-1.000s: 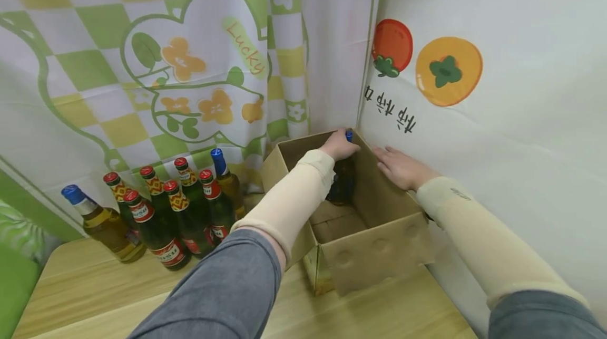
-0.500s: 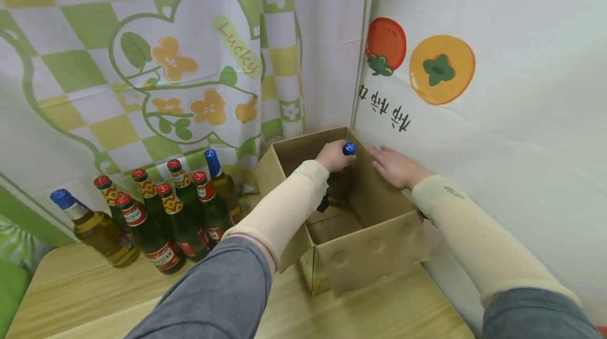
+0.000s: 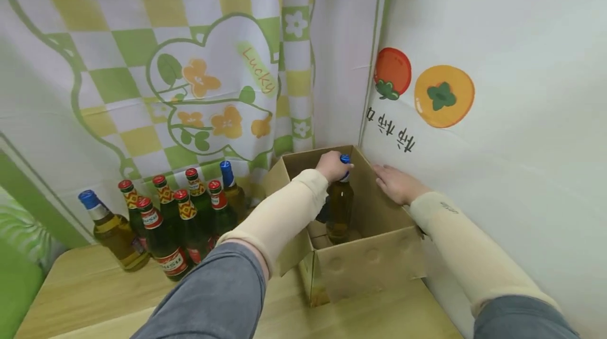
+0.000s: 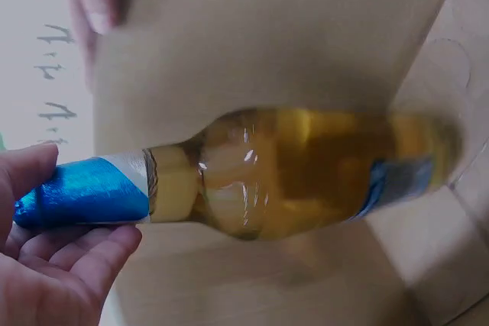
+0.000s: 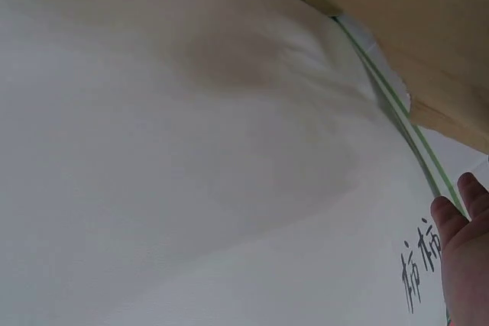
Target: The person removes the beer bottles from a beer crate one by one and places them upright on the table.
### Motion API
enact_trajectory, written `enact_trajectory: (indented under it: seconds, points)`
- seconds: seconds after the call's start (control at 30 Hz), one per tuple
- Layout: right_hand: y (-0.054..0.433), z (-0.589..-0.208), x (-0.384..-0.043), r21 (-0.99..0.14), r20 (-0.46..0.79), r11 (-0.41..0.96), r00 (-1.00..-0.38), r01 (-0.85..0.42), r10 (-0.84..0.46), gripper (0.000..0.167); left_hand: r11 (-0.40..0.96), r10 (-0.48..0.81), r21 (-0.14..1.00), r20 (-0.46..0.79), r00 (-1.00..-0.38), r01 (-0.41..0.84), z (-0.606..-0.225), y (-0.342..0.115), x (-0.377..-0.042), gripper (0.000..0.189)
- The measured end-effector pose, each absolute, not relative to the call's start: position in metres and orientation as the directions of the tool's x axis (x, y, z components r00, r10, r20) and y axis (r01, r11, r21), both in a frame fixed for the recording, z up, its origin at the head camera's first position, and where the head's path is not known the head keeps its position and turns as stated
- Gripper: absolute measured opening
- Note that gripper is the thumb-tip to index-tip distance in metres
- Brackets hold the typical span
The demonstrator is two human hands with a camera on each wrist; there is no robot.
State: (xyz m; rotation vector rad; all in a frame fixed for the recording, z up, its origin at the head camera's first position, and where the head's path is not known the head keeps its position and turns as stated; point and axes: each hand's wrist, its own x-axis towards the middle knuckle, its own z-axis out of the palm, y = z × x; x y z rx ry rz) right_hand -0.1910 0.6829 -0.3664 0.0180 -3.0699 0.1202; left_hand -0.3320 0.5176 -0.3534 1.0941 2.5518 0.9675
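Observation:
My left hand [image 3: 332,165] grips an amber beer bottle [image 3: 340,210] by its blue foil neck. The bottle is close to upright inside the open cardboard box [image 3: 367,257], near its front wall. In the left wrist view, thumb and fingers wrap the blue foil, and the bottle's body [image 4: 275,173] is full of golden liquid with a blue-edged label low down. My right hand [image 3: 399,184] lies with straight fingers along the top edge of the box's right side. Only part of the right hand [image 5: 467,257] shows in the right wrist view, near the white wall sheet.
Left of the box, several green beer bottles [image 3: 166,239] with red caps stand on the wooden table [image 3: 90,297]. Blue-topped amber bottles flank them, one at the left [image 3: 114,236] and one behind [image 3: 233,191]. A checked curtain [image 3: 142,80] and white wall sheet meet behind the box.
My left hand has brought the bottle from the box's far right corner towards its front, and more of the bottle shows. My right hand stays at the box's right edge. The head view has shifted.

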Motion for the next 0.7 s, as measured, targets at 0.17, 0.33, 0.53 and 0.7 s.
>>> enact_trajectory:
  seconds: [0.17, 0.33, 0.53, 0.7]
  points:
    - [0.683, -0.370, -0.194, -0.127, 0.054, 0.991, -0.998, -0.027, -0.020, 0.050, 0.400, 0.710, 0.771, 0.080, -0.699, 0.495, -0.316, 0.491, -0.325, 0.048]
    - [0.698, -0.370, -0.203, -0.140, 0.055, 0.987, -0.996, -0.074, -0.067, 0.050, 0.329, 0.697, 0.816, 0.130, -0.705, 0.475, -0.259, 0.459, -0.323, 0.048]
    - [0.719, -0.365, -0.202, -0.111, 0.089, 0.990, -0.993, -0.091, -0.081, 0.046, 0.282, 0.691, 0.802, 0.210, -0.691, 0.526, -0.188, 0.432, -0.322, 0.056]
    - [0.735, -0.366, -0.202, -0.080, 0.124, 0.991, -0.987, -0.108, -0.098, 0.045, 0.237, 0.642, 0.830, 0.256, -0.722, 0.506, -0.149, 0.397, -0.332, 0.054]
